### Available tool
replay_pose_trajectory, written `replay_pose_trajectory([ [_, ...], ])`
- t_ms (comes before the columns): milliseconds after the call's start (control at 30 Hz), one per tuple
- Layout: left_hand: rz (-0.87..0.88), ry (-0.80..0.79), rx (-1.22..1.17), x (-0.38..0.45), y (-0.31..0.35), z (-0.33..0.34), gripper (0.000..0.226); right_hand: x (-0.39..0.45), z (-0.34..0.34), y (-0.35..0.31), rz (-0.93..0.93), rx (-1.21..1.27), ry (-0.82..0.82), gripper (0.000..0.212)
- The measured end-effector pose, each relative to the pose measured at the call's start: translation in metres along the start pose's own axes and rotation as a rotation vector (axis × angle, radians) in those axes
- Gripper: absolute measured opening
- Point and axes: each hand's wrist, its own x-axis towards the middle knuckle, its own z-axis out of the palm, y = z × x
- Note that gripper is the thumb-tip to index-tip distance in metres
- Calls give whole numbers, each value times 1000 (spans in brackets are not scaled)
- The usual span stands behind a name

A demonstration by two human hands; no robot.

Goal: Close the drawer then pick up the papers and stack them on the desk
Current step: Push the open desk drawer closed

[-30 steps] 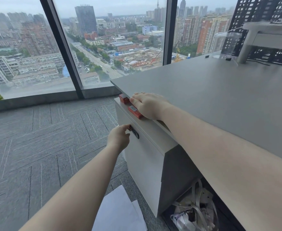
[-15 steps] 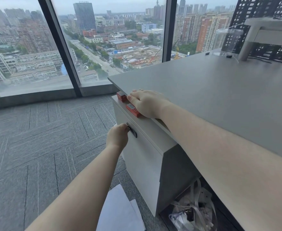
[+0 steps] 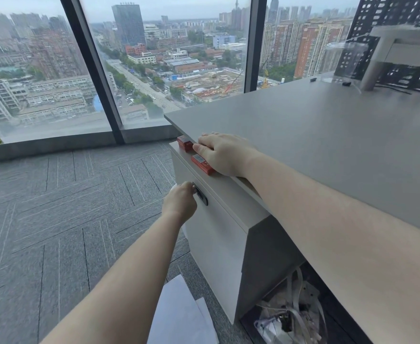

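Counted: two hands, two small red boxes, one white drawer unit, at least two sheets of paper, one grey desk.

Left hand (image 3: 180, 202) curled shut at the dark handle (image 3: 201, 196) on the drawer front (image 3: 213, 234), fingers hidden behind the knuckles, so the exact grip could not be told. Right hand (image 3: 222, 153) laid flat and spread at the left edge of the desk (image 3: 315, 135), fingertips over the edge and touching the nearer red box (image 3: 202, 164); holding nothing. Farther red box (image 3: 184, 142) just beside it, near the desk's front-left corner, both resting on the top of the drawer unit (image 3: 228, 192) below the desk edge.

Against the frame half a second earlier: both hands in the same places, same postures; drawer front at much the same offset from the desk edge; boxes unmoved.

Drawer front plain white, flat, with a slim black recessed handle near its upper edge; seen standing out past the desk edge. Papers (image 3: 179, 311) white, overlapping, lying on the grey carpet (image 3: 55, 207) at the foot of the drawer unit, partly cut off by the bottom border.
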Motion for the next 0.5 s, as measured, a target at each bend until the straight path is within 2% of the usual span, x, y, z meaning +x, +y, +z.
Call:
replay_pose_trajectory([
  [200, 45, -62, 80, 3, 0, -11, 23, -2, -1, -1, 7, -2, -2, 54],
  [500, 32, -82, 186, 2, 1, -18, 20, -1, 0, -1, 6, 1, -7, 50],
])
